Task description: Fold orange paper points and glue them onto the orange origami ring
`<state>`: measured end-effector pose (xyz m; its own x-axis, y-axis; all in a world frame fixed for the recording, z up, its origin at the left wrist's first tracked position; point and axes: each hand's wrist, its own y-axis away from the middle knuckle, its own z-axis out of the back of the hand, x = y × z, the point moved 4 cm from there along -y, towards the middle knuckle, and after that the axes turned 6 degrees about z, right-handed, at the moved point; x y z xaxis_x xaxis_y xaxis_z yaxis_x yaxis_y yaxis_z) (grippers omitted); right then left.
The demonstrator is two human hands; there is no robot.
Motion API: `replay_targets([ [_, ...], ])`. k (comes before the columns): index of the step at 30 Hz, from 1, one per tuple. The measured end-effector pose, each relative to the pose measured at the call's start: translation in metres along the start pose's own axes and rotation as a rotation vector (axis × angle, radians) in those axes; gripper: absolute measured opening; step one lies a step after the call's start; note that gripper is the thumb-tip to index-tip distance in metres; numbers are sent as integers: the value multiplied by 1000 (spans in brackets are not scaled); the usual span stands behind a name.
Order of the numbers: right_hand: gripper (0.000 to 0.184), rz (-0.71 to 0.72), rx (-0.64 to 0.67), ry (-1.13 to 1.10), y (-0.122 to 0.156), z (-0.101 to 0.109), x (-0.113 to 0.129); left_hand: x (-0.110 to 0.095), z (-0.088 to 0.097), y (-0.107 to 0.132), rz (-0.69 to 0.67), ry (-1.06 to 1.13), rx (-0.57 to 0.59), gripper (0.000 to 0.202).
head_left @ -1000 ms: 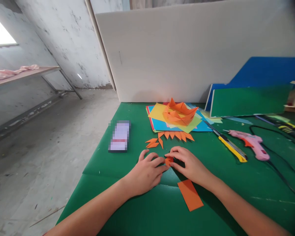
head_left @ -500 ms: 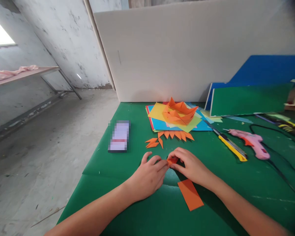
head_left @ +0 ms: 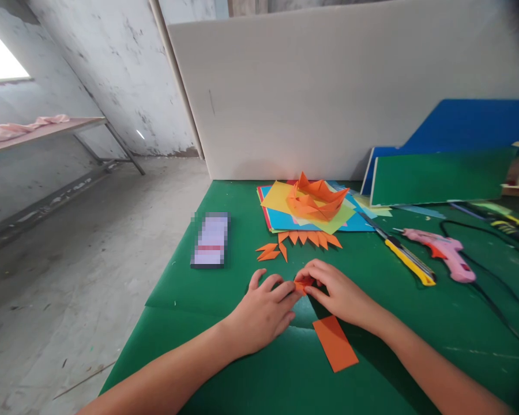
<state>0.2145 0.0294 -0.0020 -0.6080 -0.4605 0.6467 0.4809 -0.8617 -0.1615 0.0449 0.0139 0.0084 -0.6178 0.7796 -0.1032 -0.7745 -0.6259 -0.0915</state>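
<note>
A small folded piece of orange paper point(head_left: 301, 286) is pinched between my two hands above the green table. My left hand point(head_left: 263, 311) grips its left end with thumb and fingers closed. On the other side, my right hand point(head_left: 331, 291) has its fingertips and thumb closed on the same paper, covering part of it. Just below the right hand lies a flat orange paper rectangle point(head_left: 335, 343). Beyond my hands, several pointed folded orange pieces point(head_left: 310, 237) lie in a row, with a few more point(head_left: 269, 252) to their left.
A ring of folded orange paper point(head_left: 318, 197) rests on stacked coloured sheets point(head_left: 270, 199). At left lies a phone point(head_left: 210, 239), its screen blurred. A yellow utility knife point(head_left: 409, 259) and a corded pink glue gun point(head_left: 447, 251) lie at right. Boards point(head_left: 441, 176) stand behind.
Both hands stay in nearly the same place, still on the folded orange paper. My left fingers have shifted slightly along it, with the lower ones a little more spread.
</note>
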Motion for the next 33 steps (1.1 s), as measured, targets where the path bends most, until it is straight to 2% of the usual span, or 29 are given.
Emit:
replay_targets([
  [11, 17, -25, 27, 3, 1, -2, -3, 3, 0, 1, -29, -14, -20, 40],
  [17, 25, -33, 25, 21, 0, 0, -1, 2, 3, 1, -41, -19, -12, 38],
  [20, 19, -13, 43, 26, -1, 0, 0, 1, 2, 1, -45, -29, -11, 37],
  [23, 15, -17, 31, -4, -2, 0, -2, 1, 1, 1, -48, -30, -13, 37],
  [28, 23, -54, 0, -44, -1, -1, -4, 1, 1, 0, -39, 9, 7, 36],
  [33, 20, -78, -16, -61, -4, 1, -2, 1, 0, 0, -39, 41, 24, 38],
])
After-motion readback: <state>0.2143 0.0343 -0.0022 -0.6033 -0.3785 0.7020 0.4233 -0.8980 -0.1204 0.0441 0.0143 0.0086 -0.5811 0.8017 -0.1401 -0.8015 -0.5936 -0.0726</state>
